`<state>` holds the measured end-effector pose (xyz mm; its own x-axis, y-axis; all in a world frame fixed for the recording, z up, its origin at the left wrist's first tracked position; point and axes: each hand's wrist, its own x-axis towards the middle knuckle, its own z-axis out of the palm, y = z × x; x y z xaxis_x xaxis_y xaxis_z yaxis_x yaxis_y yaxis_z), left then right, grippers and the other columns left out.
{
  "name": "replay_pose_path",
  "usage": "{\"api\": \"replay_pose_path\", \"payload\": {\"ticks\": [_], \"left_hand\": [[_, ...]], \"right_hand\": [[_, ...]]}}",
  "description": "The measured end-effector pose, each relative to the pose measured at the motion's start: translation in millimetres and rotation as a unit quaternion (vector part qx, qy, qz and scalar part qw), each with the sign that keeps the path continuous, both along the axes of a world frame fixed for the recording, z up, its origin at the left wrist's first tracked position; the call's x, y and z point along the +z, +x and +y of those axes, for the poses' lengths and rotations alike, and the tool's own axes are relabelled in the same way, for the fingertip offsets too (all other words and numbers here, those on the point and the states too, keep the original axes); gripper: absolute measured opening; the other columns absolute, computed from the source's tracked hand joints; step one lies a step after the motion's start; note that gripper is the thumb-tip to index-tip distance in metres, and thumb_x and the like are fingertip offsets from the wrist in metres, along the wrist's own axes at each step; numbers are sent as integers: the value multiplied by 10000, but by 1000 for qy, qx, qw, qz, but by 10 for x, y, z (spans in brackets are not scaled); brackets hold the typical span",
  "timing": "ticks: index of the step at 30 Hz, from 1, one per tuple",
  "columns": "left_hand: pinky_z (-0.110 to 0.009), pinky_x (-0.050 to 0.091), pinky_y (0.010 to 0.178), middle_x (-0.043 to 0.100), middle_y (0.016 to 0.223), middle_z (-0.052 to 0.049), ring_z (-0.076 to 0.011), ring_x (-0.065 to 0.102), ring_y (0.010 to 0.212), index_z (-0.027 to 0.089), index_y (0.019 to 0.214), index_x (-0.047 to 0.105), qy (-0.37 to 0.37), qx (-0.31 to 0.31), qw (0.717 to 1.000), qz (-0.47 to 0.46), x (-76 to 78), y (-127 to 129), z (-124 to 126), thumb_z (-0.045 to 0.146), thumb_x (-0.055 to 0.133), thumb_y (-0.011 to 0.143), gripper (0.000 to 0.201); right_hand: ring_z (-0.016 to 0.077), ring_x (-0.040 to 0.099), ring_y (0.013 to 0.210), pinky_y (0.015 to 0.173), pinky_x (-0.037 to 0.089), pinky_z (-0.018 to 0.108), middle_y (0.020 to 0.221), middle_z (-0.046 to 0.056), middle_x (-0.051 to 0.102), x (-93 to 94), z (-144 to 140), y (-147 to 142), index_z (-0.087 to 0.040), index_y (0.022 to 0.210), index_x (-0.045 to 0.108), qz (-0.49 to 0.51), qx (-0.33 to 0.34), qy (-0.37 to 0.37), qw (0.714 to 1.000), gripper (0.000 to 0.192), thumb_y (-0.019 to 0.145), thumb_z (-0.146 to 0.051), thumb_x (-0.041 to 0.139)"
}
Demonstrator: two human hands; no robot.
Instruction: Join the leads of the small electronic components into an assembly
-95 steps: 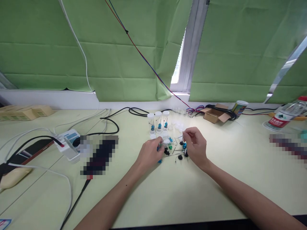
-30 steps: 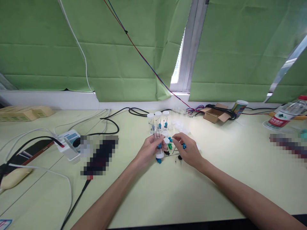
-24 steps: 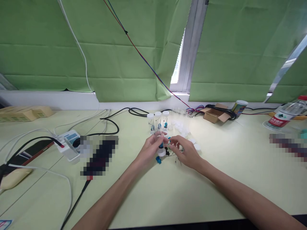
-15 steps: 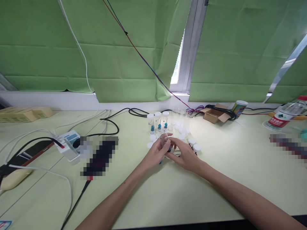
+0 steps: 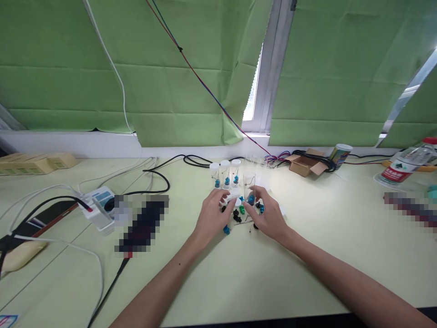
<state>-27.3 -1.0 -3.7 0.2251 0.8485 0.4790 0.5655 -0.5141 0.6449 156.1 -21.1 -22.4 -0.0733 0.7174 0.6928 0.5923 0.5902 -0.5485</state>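
Note:
My right hand (image 5: 268, 212) grips a clear plastic tube (image 5: 249, 181) between thumb and fingers. The tube is upright and uncapped, with a small blue piece (image 5: 251, 199) and a thin wire inside. My left hand (image 5: 215, 214) is open, its fingers curved and apart, close to a white cap (image 5: 235, 201) and other caps partly hidden by the hand. Between my hands lie a green piece (image 5: 242, 209), black pieces (image 5: 236, 216) and metal pins. Another blue piece (image 5: 226, 229) lies by my left wrist. Three capped tubes (image 5: 225, 174) with blue pieces stand in a row behind.
More clear tubes (image 5: 261, 160) lie at the back near the wall. A cardboard box (image 5: 305, 163) with black cable, a can (image 5: 341, 156) and a water bottle (image 5: 404, 164) stand to the right. On the left are a white power strip (image 5: 99, 205) and cables.
My hands have moved apart; before, they were together around an object. The right hand now has the tube upright on its side, and the loose pieces between the hands have come into view.

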Motion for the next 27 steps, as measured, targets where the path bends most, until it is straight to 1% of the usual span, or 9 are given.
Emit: {"api": "replay_pose_path", "payload": {"ticks": [2, 5, 9, 12, 15, 19, 23, 27], "left_hand": [[-301, 453, 749, 623, 963, -66, -193, 593, 838, 201, 940, 623, 17, 56, 997, 48, 18, -40, 19, 361, 467, 919, 224], [-318, 437, 719, 606, 1003, -78, -220, 602, 857, 213, 980, 618, -17, 115, 984, 138, 32, -90, 24, 306, 436, 913, 215], [-331, 423, 676, 575, 1066, -120, -278, 586, 957, 215, 1099, 590, -83, 147, 956, 240, 2, -122, 17, 274, 403, 906, 275], [-352, 424, 688, 561, 1070, -145, -320, 560, 1007, 197, 1124, 575, -114, 151, 939, 289, -31, -127, 18, 308, 404, 909, 296], [-356, 422, 693, 553, 1080, -149, -325, 552, 1013, 191, 1121, 567, -123, 146, 933, 304, -45, -130, 22, 318, 394, 913, 298], [-344, 412, 687, 550, 1083, -147, -314, 554, 1007, 186, 1151, 543, -128, 141, 933, 305, -34, -137, 19, 285, 390, 912, 300], [-341, 403, 681, 558, 1040, -140, -299, 568, 960, 180, 1166, 521, -130, 135, 940, 287, -21, -145, 10, 247, 374, 915, 298], [-333, 407, 672, 559, 1025, -126, -280, 593, 896, 195, 1168, 522, -120, 145, 946, 262, 6, -159, 17, 237, 361, 922, 298]], "right_hand": [[195, 554, 809, 772, 493, 356, 924, 64, 592, 8, -7, -5, -199, 1189, 467, 5, -12, -5, 1000, 323, 902, -295, 580], [195, 552, 806, 772, 493, 355, 931, 65, 595, 11, -21, -7, -203, 1190, 468, 3, -15, -11, 1000, 322, 905, -306, 577], [196, 559, 805, 769, 491, 354, 932, 67, 603, 3, -23, -5, -203, 1193, 469, -2, -11, -18, 1000, 321, 907, -306, 571], [195, 554, 788, 759, 491, 354, 905, 59, 595, 1, -14, -3, -206, 1183, 472, -3, -11, -17, 1000, 308, 909, -311, 567], [194, 551, 786, 758, 490, 353, 905, 57, 592, -1, -7, 0, -208, 1178, 473, -6, -10, -19, 1000, 306, 908, -314, 570], [198, 556, 815, 772, 488, 354, 924, 61, 595, -6, -2, 5, -206, 1175, 471, -10, -7, -22, 1000, 306, 907, -312, 575], [201, 563, 821, 773, 492, 357, 932, 66, 602, -13, 4, 7, -205, 1186, 472, -12, -8, -25, 1000, 311, 911, -312, 570], [204, 578, 819, 768, 500, 362, 945, 72, 611, -17, 7, 3, -204, 1197, 476, -12, -10, -25, 1000, 316, 916, -321, 562]]}}
